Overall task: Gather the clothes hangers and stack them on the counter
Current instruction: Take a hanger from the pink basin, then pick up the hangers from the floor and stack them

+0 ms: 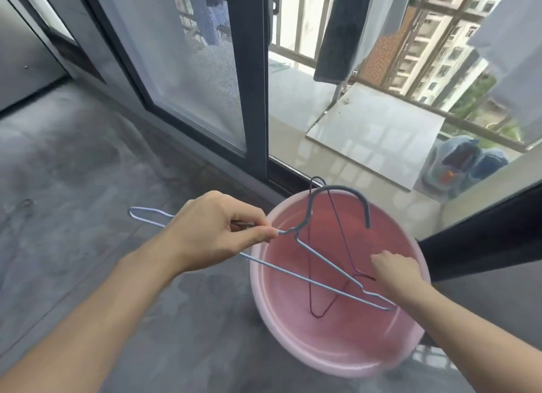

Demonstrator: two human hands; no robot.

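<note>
A light blue wire hanger [319, 271] is pinched by the left hand [217, 231] over a pink basin [337, 354], a dark red hanger [341, 240] gripped in right hand [396, 271] fingers.

Two wire hangers are in view, both over the pink basin [293, 345], which is the only basin. One is a light blue hanger [296, 271] lying across the basin's opening, its far end sticking out past the left rim. The other is a dark red hanger [340, 237], standing more upright inside the basin. Two hands show: the left hand [217, 231] just left of the basin, and the right hand [396, 271] above the basin's right side. Two blue bundled bags [460, 164] sit well beyond the basin, past its far right.
</note>
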